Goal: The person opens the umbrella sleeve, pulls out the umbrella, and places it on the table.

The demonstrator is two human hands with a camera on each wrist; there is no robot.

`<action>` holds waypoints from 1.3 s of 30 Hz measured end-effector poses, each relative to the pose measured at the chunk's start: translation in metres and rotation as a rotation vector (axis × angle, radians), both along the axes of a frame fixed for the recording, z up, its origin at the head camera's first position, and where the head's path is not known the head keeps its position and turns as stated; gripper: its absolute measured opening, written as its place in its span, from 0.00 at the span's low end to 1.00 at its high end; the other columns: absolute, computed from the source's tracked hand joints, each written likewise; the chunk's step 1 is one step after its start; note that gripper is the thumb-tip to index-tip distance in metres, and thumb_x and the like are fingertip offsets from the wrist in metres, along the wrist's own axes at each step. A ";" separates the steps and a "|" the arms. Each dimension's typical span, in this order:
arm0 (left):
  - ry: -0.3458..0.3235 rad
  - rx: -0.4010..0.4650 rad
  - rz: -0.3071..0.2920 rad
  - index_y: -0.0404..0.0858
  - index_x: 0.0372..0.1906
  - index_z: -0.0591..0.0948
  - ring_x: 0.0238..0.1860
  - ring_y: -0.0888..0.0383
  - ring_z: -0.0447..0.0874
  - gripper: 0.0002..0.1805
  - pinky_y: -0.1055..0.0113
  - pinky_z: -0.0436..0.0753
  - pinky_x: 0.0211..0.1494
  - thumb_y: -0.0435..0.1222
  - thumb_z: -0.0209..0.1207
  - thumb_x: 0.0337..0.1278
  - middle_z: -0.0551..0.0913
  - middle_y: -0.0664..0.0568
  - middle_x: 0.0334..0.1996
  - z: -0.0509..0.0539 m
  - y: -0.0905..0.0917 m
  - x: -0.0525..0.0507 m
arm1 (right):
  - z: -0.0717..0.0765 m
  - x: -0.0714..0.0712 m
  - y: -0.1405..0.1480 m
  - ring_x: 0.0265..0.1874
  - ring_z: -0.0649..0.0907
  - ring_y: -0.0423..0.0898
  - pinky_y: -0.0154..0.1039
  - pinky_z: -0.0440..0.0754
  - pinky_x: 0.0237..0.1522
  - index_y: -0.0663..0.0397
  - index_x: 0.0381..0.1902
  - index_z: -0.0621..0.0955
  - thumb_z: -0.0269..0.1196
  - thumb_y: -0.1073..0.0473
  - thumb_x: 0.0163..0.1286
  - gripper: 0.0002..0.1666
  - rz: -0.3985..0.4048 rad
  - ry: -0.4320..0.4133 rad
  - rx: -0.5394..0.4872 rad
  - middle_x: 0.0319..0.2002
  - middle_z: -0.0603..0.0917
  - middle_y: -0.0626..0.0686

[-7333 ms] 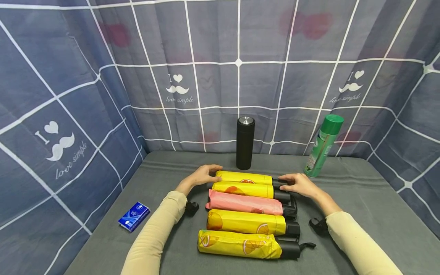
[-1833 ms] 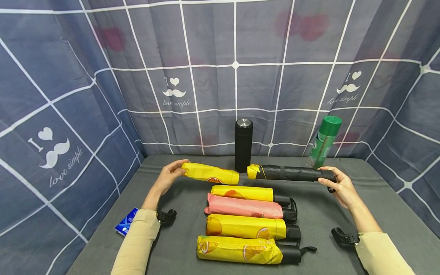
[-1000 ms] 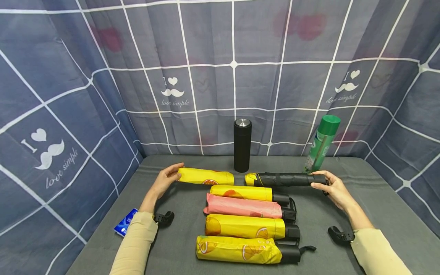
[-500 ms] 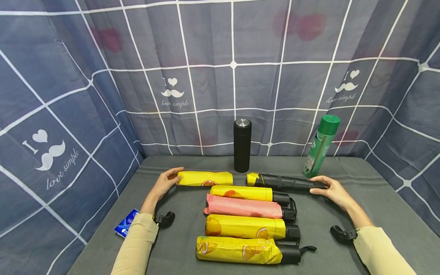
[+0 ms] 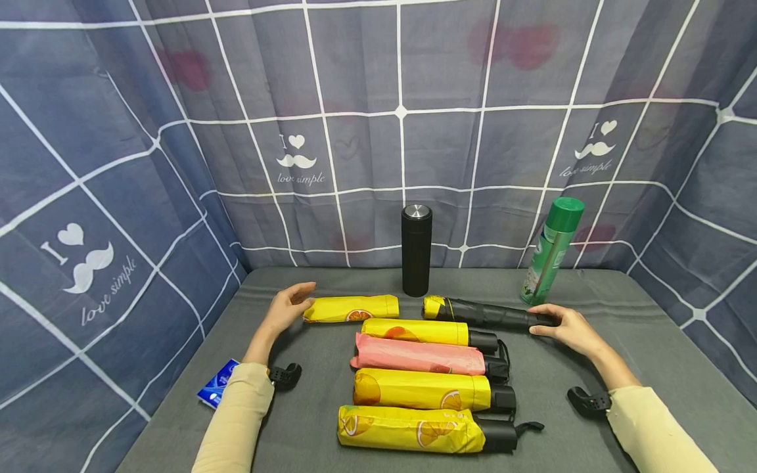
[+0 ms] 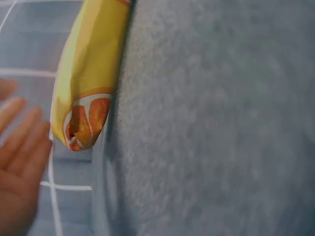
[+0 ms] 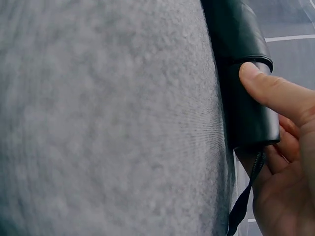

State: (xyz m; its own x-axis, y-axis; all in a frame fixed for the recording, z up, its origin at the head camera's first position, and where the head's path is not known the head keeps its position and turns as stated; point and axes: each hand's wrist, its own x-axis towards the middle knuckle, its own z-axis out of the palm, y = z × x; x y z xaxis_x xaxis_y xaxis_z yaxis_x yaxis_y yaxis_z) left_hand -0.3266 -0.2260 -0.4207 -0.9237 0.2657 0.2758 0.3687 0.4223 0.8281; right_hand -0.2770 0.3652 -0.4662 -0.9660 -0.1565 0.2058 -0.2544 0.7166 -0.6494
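My left hand (image 5: 284, 310) is beside the left end of a yellow umbrella sleeve (image 5: 337, 309) printed with orange slices. In the left wrist view its fingers (image 6: 24, 142) are straight and apart from the sleeve, which lies on the table. With thumb and fingers, my right hand (image 5: 564, 326) grips the handle end of a folded black umbrella (image 5: 487, 315) with a yellow tip. The right wrist view shows the thumb on the black handle (image 7: 248, 108), a strap hanging below it. Sleeve and umbrella lie end to end, a small gap between them.
Several sleeved umbrellas lie in a row in front: a yellow one (image 5: 414, 332), a pink one (image 5: 420, 355) and more yellow ones (image 5: 422, 389). Behind stand a black flask (image 5: 416, 253) and a green spray can (image 5: 550, 253). A blue tissue pack (image 5: 217, 383) is partly behind the left sleeve.
The rearmost umbrella, sleeved at first, is now apart from its yellow sleeve. Both were lowered onto the table, and my left hand has let go of the sleeve. The right still holds the umbrella.
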 end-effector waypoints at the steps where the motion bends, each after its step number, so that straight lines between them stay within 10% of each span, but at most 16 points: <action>1: 0.005 0.003 -0.013 0.22 0.60 0.70 0.59 0.36 0.68 0.23 0.48 0.68 0.60 0.27 0.56 0.62 0.71 0.29 0.58 0.007 0.005 0.004 | 0.000 0.000 0.000 0.51 0.76 0.63 0.59 0.71 0.48 0.59 0.53 0.80 0.69 0.48 0.58 0.29 0.005 0.001 0.002 0.51 0.79 0.63; 6: 0.045 0.001 -0.137 0.22 0.59 0.71 0.58 0.36 0.71 0.21 0.47 0.70 0.58 0.25 0.56 0.60 0.73 0.30 0.56 0.024 0.026 0.009 | 0.002 0.000 0.000 0.48 0.79 0.54 0.44 0.76 0.45 0.57 0.53 0.80 0.68 0.47 0.59 0.28 -0.017 0.013 0.011 0.49 0.81 0.59; 14: 0.018 -0.065 -0.362 0.25 0.55 0.76 0.54 0.40 0.75 0.18 0.48 0.71 0.57 0.27 0.58 0.60 0.77 0.33 0.52 0.008 0.057 -0.002 | 0.017 0.005 -0.005 0.43 0.79 0.31 0.28 0.77 0.38 0.61 0.56 0.78 0.64 0.51 0.65 0.26 0.024 0.031 -0.141 0.51 0.80 0.62; 22: -0.089 -0.108 -0.555 0.24 0.59 0.72 0.55 0.43 0.75 0.23 0.58 0.75 0.56 0.28 0.59 0.60 0.75 0.32 0.55 -0.005 0.082 -0.002 | 0.038 0.010 -0.048 0.50 0.80 0.52 0.33 0.79 0.43 0.63 0.56 0.77 0.64 0.60 0.65 0.23 0.245 0.013 -0.316 0.53 0.79 0.64; 34: -0.063 -0.288 -0.597 0.35 0.60 0.76 0.41 0.56 0.74 0.23 0.66 0.75 0.45 0.32 0.60 0.58 0.77 0.48 0.55 -0.014 0.093 -0.004 | 0.022 0.011 -0.088 0.51 0.78 0.60 0.35 0.79 0.46 0.60 0.56 0.77 0.66 0.59 0.62 0.25 0.391 -0.109 -0.302 0.53 0.79 0.60; 39: -0.073 -0.351 -0.636 0.36 0.64 0.72 0.51 0.55 0.71 0.26 0.63 0.73 0.53 0.30 0.59 0.58 0.72 0.47 0.61 -0.014 0.097 -0.005 | 0.017 0.011 -0.090 0.51 0.78 0.61 0.39 0.79 0.47 0.62 0.56 0.77 0.67 0.58 0.62 0.25 0.392 -0.091 -0.247 0.53 0.79 0.60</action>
